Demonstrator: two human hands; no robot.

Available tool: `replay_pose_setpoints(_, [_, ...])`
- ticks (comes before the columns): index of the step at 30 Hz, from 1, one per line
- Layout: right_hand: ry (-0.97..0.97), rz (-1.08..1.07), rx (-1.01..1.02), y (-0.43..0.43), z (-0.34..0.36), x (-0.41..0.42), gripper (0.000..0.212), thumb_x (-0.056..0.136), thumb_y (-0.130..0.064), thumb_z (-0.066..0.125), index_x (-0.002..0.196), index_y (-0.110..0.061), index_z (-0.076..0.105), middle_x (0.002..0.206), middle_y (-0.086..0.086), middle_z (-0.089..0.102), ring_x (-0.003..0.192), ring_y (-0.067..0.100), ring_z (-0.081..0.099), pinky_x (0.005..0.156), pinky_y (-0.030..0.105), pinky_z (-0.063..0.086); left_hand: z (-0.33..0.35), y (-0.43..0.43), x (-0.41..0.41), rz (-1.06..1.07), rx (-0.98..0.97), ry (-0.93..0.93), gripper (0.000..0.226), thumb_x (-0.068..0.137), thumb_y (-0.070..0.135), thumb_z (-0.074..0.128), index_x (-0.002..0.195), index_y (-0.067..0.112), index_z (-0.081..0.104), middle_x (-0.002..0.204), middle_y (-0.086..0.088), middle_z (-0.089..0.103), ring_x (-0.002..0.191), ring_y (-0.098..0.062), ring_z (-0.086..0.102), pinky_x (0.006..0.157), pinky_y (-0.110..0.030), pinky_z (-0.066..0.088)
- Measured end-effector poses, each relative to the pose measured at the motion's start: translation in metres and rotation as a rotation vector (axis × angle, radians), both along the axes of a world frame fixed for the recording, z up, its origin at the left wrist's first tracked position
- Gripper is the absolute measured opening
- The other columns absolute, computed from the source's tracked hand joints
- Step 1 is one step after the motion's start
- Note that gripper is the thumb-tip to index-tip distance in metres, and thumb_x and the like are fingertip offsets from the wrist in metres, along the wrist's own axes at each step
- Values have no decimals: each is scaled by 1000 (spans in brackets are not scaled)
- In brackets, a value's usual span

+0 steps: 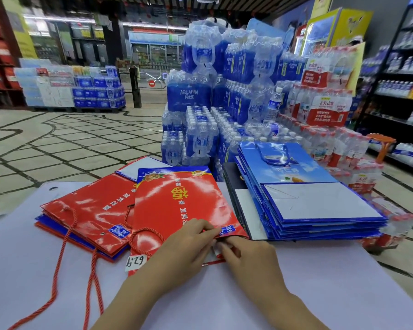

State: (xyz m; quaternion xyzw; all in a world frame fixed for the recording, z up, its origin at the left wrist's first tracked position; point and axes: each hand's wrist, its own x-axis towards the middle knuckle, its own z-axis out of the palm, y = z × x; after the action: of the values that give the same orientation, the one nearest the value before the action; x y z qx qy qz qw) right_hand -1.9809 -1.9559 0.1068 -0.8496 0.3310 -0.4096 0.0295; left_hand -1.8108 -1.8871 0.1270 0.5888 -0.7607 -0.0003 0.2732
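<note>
Pinching the mouth edge of the red bag [177,206], lying flat just left of the blue bag stack [296,172], with left hand [188,244] and right hand [248,260]. Risking tearing the glossy rim by tugging unevenly, or shoving it against that stack.

The red bag [181,206] is glossy laminated paper, smooth enough to throw back white glare; its handle [143,236] is twisted red cord, rough-looking. At its nine o'clock the red stack [88,210] has the same shiny finish. At three o'clock the blue bags [303,167] are glossy too, their folded bottom panel [320,201] plain matt white. The table cover [296,294] beneath looks matt and smooth. At twelve o'clock, the water packs [193,91] sit in clear, crinkled plastic film. The floor [57,139] is smooth, dull tile.
</note>
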Motion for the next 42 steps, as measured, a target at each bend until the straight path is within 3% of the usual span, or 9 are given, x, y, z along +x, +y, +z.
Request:
replay_pose_setpoints(13, [-32,47,-9,-2,-9,3,26,87,-35,52,70,-24,68,55,-6,60,48,14,51,46,29,43,0,-1,-1,89,85,-22,55,95,42,20,125,20,60,109,2,59,101,-17,51,82,-37,47])
replay_pose_setpoints(18, [4,53,-143,2,-7,2,28,84,-26,53,57,-21,51,48,-5,44,44,14,36,46,23,22,4,-1,1,150,138,56,50,96,40,21,118,22,62,101,2,62,96,-18,52,83,-39,44])
replay_pose_setpoints(21, [3,46,-139,4,-8,0,20,84,-26,54,64,-22,55,51,-6,48,44,13,41,44,24,28,3,-1,1,128,149,21,52,95,44,20,115,22,62,98,1,62,94,-18,52,83,-38,43])
replay_pose_setpoints(24, [-18,13,-126,4,-3,-4,11,88,-30,59,83,-25,68,63,-10,62,51,9,53,46,25,43,2,0,1,91,149,-3,58,94,48,17,118,21,62,99,-1,63,95,-20,54,83,-36,43])
replay_pose_setpoints(28, [-15,-81,-224,5,5,-6,8,87,-28,71,85,-21,67,76,-6,59,59,12,55,53,18,39,3,2,2,83,137,27,42,98,41,29,120,24,61,104,4,64,98,-15,55,86,-32,43])
replay_pose_setpoints(31, [-32,-55,-183,0,4,-9,13,87,-32,71,94,-22,66,88,-5,57,75,15,53,66,23,42,5,6,1,80,151,86,37,98,44,35,120,29,61,105,10,62,99,-8,52,87,-26,41])
replay_pose_setpoints(36, [-24,8,-109,-6,-1,-13,16,89,-39,56,94,-30,67,95,-14,60,86,13,52,74,28,36,7,6,0,167,163,287,31,100,42,40,88,24,61,88,5,53,85,-6,50,81,-31,42])
replay_pose_setpoints(39, [-10,27,-82,-4,-3,-13,13,86,-37,59,96,-30,66,99,-14,60,91,11,52,79,20,31,2,4,4,224,132,280,13,96,33,54,87,27,61,87,9,55,82,-5,51,73,-24,40])
replay_pose_setpoints(42, [49,78,-33,-2,-3,-12,16,84,-36,63,99,-30,65,105,-15,59,101,7,51,87,19,31,-1,3,4,265,142,321,17,99,29,49,82,30,49,78,10,54,71,-5,47,64,-22,33])
